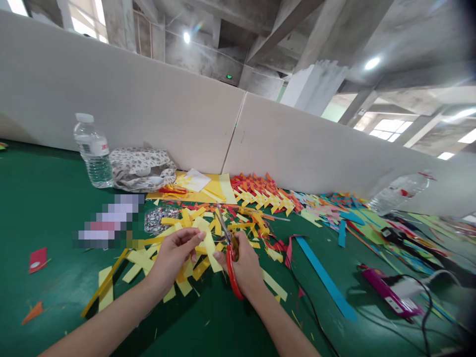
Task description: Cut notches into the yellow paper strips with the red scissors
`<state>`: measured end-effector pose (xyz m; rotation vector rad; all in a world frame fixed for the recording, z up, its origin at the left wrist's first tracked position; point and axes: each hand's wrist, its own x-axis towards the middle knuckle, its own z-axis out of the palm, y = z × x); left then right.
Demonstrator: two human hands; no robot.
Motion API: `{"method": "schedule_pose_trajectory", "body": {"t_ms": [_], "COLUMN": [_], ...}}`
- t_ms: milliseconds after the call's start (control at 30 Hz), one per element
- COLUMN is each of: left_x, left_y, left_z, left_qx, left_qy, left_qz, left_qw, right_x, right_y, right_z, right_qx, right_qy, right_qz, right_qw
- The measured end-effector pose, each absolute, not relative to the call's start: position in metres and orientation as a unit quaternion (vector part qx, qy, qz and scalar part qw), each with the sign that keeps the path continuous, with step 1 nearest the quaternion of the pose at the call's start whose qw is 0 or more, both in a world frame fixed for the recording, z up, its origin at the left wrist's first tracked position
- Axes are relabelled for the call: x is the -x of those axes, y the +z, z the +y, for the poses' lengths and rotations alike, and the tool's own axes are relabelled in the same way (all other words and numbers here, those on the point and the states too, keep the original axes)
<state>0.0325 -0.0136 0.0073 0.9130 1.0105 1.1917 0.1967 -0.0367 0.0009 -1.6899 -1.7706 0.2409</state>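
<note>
My left hand (pixel 181 250) pinches the upper part of a pale yellow paper strip (pixel 210 248) between thumb and fingers. My right hand (pixel 243 263) is wrapped round the red handles of a pair of scissors (pixel 231 270), their blades pointing up and away from me. The blades lie just right of the strip's top, and my right thumb is close to its lower end. Beneath both hands spreads a loose pile of yellow paper strips (pixel 184 285). Behind it sit folded yellow paper pieces (pixel 266 199) and red-orange woven paper pieces (pixel 253 183).
A water bottle (pixel 92 151) and a patterned cloth bag (pixel 143 168) stand at the back left. A bag of small beads or eyes (pixel 159 220) lies left of the pile. To the right are a blue strip (pixel 327 277), a purple power strip (pixel 390 292), dark cables and another bottle (pixel 401 192).
</note>
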Motion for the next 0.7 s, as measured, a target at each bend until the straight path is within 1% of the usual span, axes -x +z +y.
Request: {"method": "schedule_pose_trajectory", "body": {"t_ms": [100,333,700], "left_x": [-0.0318,-0.0312,-0.0337], "left_y": [0.0082,0.0096,0.0065], "left_z": [-0.0128,-0.0119,-0.0126], "left_qx": [-0.387,-0.369,-0.377], "left_qy": [0.535,0.573,0.572], "left_qz": [0.435,0.431,0.428], "left_qw": [0.612,0.591,0.59], "right_x": [-0.1957,-0.1923,-0.1911], "right_y": [0.0003,-0.0011,0.0005], "right_z": [-0.0379,-0.0399,-0.0411], "right_qx": [0.648,0.624,0.637], "right_qy": [0.059,0.04,0.034], "right_qz": [-0.694,-0.73,-0.726], "right_qw": [0.309,0.276,0.256]}}
